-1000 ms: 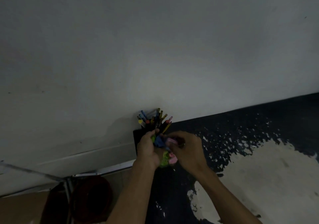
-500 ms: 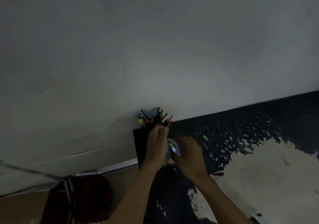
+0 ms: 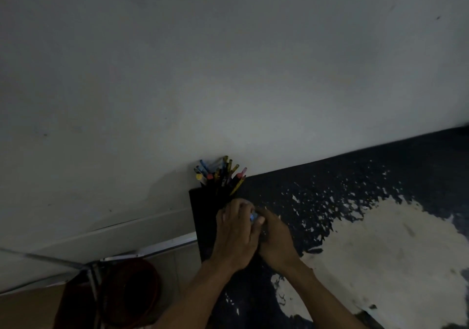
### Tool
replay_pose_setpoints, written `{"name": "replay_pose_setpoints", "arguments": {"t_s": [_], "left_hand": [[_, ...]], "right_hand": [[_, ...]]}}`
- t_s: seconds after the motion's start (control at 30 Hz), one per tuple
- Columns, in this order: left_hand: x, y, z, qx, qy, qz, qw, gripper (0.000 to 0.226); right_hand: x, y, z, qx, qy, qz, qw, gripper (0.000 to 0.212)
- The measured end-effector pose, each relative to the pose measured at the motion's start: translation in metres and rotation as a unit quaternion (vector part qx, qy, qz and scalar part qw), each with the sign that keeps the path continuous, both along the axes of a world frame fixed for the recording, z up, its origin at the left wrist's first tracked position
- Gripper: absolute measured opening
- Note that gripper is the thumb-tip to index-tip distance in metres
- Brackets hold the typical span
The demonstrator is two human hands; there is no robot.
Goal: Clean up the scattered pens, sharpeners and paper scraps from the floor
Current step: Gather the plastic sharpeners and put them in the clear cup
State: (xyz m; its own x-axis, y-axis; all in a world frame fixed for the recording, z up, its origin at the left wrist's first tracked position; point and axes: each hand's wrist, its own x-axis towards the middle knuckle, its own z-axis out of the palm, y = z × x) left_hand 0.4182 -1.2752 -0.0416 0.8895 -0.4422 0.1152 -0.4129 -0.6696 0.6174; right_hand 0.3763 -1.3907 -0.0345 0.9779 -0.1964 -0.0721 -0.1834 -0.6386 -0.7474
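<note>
While bundle of pens (image 3: 220, 175) is standing in black holder (image 3: 206, 210) against wall (image 3: 228, 62), left hand (image 3: 234, 234) and right hand (image 3: 272, 240) are meeting just beside it, fingers curling together around small blue object (image 3: 253, 217), mostly hidden; identity unclear. Dark peeling floor (image 3: 355, 189) is spreading right.

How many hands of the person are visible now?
2. The left hand and the right hand meet before the black holder, with a small blue thing between them.
</note>
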Motion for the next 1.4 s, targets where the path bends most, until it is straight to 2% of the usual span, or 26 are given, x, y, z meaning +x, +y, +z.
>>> {"name": "replay_pose_setpoints", "arguments": {"t_s": [0.17,0.3,0.47,0.57,0.73,0.97,1.17,1.4], "left_hand": [[-0.003,0.004,0.001,-0.062,0.006,0.001,0.998,0.036],[-0.002,0.009,0.011,-0.109,-0.011,0.027,0.994,0.029],[-0.008,0.023,0.023,-0.1,-0.027,0.047,0.994,0.039],[-0.026,0.038,0.037,-0.132,-0.022,0.068,0.989,0.042],[-0.075,0.067,0.062,-0.165,-0.044,0.088,0.981,0.018],[-0.191,0.121,0.09,-0.141,-0.052,0.169,0.974,0.027],[-0.269,0.179,0.101,-0.131,-0.034,0.249,0.959,0.036],[-0.373,0.284,0.108,-0.123,-0.061,0.38,0.915,0.033]], "right_hand": [[-0.002,0.0,0.011,0.004,0.007,-0.008,1.0,0.048],[-0.008,0.0,0.023,-0.004,0.028,0.001,1.0,0.062],[-0.024,0.002,0.031,-0.031,0.026,-0.02,0.999,0.073],[-0.039,0.008,0.041,-0.037,0.005,-0.018,0.999,0.068],[-0.073,0.024,0.066,-0.031,-0.037,-0.007,0.999,0.059],[-0.151,0.07,0.103,-0.03,-0.092,0.089,0.991,0.066],[-0.197,0.127,0.118,-0.033,-0.082,0.193,0.977,0.062],[-0.255,0.243,0.128,-0.005,-0.054,0.351,0.935,0.053]]}}
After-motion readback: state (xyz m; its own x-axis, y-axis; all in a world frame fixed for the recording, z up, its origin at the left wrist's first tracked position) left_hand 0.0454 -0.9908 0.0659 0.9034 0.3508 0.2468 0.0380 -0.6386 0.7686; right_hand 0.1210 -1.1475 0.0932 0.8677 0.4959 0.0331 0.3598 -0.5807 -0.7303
